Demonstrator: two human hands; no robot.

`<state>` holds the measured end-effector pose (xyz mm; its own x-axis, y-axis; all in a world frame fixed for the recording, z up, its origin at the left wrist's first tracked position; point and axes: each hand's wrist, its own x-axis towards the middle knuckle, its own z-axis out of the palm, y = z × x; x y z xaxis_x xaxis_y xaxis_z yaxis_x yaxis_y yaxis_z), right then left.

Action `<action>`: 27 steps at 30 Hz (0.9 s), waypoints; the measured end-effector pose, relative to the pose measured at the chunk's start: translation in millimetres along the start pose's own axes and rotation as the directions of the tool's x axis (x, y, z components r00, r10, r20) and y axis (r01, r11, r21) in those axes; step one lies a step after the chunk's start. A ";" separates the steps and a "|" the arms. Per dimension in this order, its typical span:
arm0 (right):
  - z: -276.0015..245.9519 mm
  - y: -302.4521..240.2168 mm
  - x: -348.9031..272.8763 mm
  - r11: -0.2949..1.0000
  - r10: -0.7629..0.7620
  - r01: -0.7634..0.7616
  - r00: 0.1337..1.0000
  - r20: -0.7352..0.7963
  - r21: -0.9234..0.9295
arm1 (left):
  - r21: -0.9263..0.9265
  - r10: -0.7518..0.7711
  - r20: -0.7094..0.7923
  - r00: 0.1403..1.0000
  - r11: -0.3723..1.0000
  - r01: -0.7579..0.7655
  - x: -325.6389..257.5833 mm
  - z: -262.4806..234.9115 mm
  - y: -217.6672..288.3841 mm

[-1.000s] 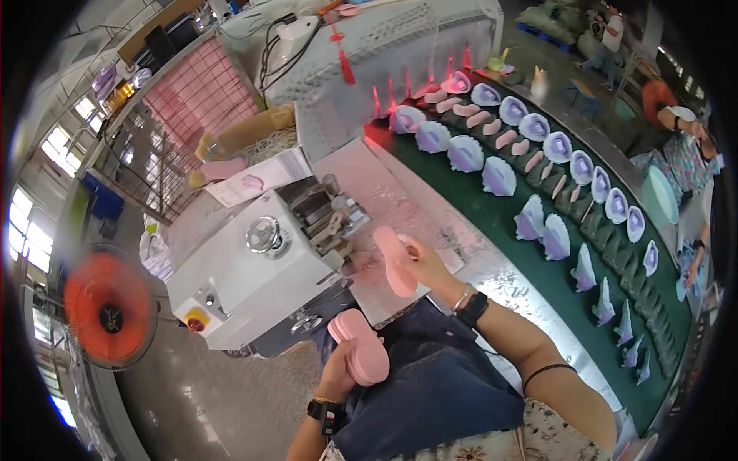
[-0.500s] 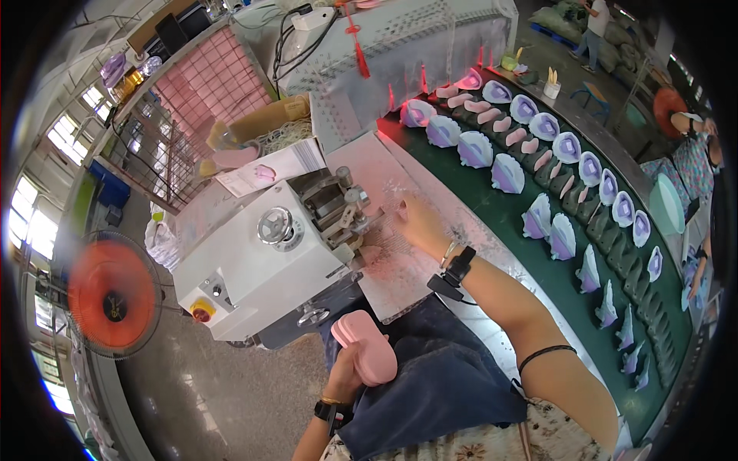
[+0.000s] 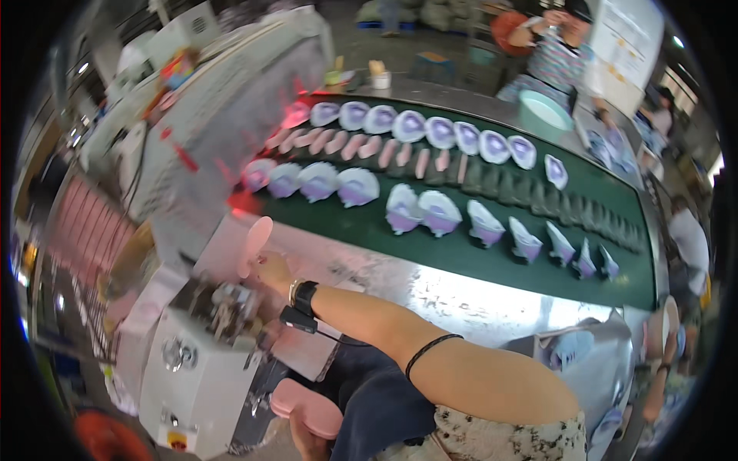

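Observation:
My right hand [image 3: 270, 269] is closed on one pink insole [image 3: 258, 240], which stands upright just beyond the white machine [image 3: 201, 369]. The insole is apart from the machine's metal working head [image 3: 231, 303]. Low in front of me, my left hand [image 3: 306, 439] grips a small stack of pink insoles [image 3: 307, 407] beside my dark apron [image 3: 388, 407]. Beyond my right arm runs a green conveyor belt [image 3: 338, 223]. White-and-purple shoe uppers [image 3: 359, 187] stand on it in two rows. Between them lie dark foot-shaped moulds [image 3: 530, 188], several topped with pink pieces [image 3: 369, 147].
A grey-white machine housing [image 3: 231, 100] with red light stands at the belt's left end. To the left are a wire rack [image 3: 81, 211] and an orange fan [image 3: 111, 438]. Across the belt, a person [image 3: 557, 65] works near a pale green basin [image 3: 544, 115].
My view has swung right toward the belt. The right hand, formerly beside the machine head, now holds up a pink insole at the bench's far side. The left hand keeps its stack.

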<state>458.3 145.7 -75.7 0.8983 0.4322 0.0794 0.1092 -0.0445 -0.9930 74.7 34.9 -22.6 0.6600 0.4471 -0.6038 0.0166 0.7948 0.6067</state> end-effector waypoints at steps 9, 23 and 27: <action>-372.7 56.3 11.6 0.976 0.133 -0.041 0.889 -0.438 0.212 | 0.222 -0.074 -0.069 0.995 0.971 0.088 -19.1 57.1 0.3; -520.8 87.9 25.2 0.801 -0.474 0.040 0.653 -0.591 -0.597 | 0.207 -0.176 -0.076 0.982 0.960 0.188 -1.1 57.1 -15.0; -314.2 -4.3 -45.4 0.881 -0.366 0.328 0.929 -0.051 -0.341 | 0.069 -0.144 -0.100 0.985 0.986 0.151 -12.3 59.3 -16.7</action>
<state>550.8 -156.7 -47.6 0.8164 0.3716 0.4420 0.5365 -0.2046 -0.8187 110.9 -8.2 5.4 0.5721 0.3670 -0.7335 0.1678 0.8231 0.5426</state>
